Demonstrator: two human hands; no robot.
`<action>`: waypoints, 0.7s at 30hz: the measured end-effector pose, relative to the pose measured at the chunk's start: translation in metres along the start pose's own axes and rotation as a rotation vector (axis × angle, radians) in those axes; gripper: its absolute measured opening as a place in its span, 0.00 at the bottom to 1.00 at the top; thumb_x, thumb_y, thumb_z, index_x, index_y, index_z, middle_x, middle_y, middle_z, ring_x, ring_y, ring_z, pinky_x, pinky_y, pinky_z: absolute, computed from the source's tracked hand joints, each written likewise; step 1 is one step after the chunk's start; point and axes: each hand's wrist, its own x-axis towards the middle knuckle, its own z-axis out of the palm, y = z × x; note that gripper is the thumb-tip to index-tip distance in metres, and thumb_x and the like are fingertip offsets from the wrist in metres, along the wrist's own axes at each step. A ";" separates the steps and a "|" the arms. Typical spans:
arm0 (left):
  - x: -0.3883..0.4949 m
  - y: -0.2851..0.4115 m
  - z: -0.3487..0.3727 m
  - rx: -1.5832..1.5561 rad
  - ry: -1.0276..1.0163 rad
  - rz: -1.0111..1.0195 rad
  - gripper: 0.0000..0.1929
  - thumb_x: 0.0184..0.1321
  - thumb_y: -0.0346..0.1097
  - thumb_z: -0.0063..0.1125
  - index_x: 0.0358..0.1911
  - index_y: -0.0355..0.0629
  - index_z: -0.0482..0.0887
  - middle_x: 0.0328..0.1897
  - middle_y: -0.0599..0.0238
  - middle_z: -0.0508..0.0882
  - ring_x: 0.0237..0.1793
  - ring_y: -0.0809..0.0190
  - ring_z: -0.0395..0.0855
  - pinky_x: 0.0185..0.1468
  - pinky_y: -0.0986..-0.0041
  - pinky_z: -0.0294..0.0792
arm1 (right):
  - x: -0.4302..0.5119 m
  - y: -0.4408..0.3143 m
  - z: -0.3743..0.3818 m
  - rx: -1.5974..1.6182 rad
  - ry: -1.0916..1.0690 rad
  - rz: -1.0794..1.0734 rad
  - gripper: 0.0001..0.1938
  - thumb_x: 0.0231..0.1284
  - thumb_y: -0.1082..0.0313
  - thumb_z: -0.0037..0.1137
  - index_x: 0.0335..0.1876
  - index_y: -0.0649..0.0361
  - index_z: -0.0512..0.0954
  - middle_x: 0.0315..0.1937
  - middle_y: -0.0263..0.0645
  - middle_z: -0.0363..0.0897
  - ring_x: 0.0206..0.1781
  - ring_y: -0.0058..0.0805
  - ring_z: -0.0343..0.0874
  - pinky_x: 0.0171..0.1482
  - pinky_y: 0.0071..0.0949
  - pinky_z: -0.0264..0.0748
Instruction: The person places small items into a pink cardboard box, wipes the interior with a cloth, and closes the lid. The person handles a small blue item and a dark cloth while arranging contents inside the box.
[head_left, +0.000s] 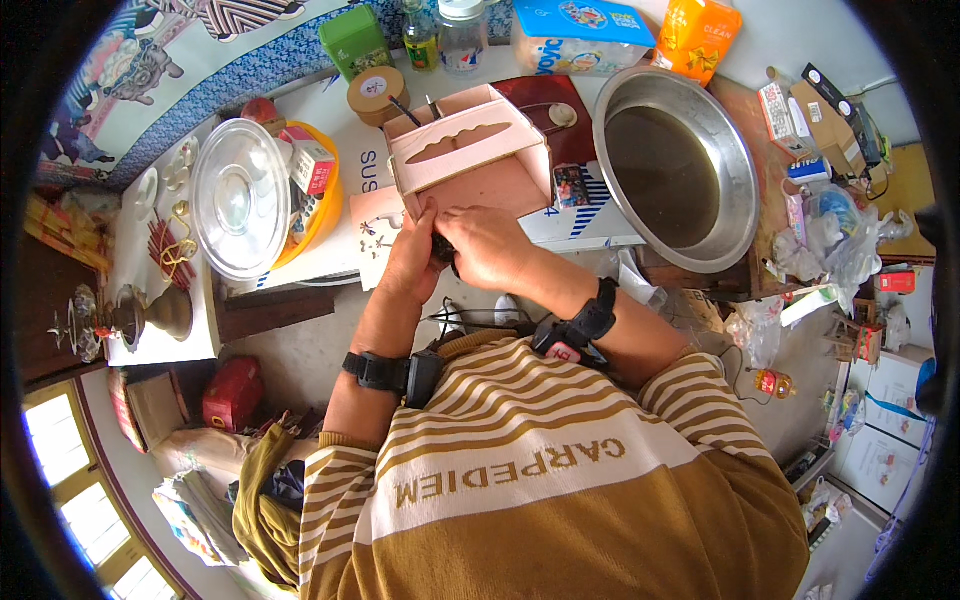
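Observation:
Both hands meet at the near edge of a pale pink box (480, 180), which has a scalloped slot in its upper panel and an open front compartment. My left hand (416, 251) is raised below the box's near left corner, thumb up against it. My right hand (484, 244) lies beside it, fingers curled. Between them shows a small dark object (442, 247), partly hidden; which hand grips it is unclear. A pink sheet (371, 240) with dark floral cut-outs lies left of my left hand. Dark stick-like items (405, 111) rise behind the box's upper panel.
A large metal basin (675, 169) of murky water stands right. At the left are a yellow basin (322, 217) and a clear plastic lid (240, 199). Behind the box stand a round brown container (377, 94), a green canister (356, 41), a glass jar (463, 41) and a blue-lidded tub (581, 37).

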 end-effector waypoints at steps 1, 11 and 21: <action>0.002 -0.001 -0.002 -0.006 -0.024 0.040 0.25 0.81 0.50 0.48 0.74 0.49 0.65 0.65 0.61 0.81 0.61 0.57 0.83 0.60 0.61 0.79 | 0.000 -0.003 0.002 -0.012 -0.045 0.023 0.12 0.49 0.78 0.56 0.41 0.63 0.81 0.42 0.50 0.86 0.51 0.53 0.85 0.52 0.47 0.81; -0.006 0.006 -0.008 -0.020 -0.184 0.108 0.24 0.79 0.39 0.43 0.76 0.52 0.62 0.70 0.60 0.77 0.62 0.54 0.82 0.58 0.57 0.83 | 0.001 0.024 -0.034 0.227 0.149 0.212 0.17 0.57 0.77 0.59 0.53 0.55 0.81 0.41 0.51 0.86 0.47 0.53 0.86 0.52 0.44 0.80; -0.012 -0.002 -0.012 -0.119 -0.204 0.127 0.36 0.59 0.11 0.39 0.74 0.38 0.65 0.74 0.52 0.74 0.72 0.49 0.76 0.76 0.56 0.73 | 0.054 0.046 -0.010 -0.243 0.167 0.055 0.28 0.61 0.54 0.59 0.67 0.52 0.77 0.65 0.52 0.78 0.69 0.52 0.75 0.70 0.46 0.72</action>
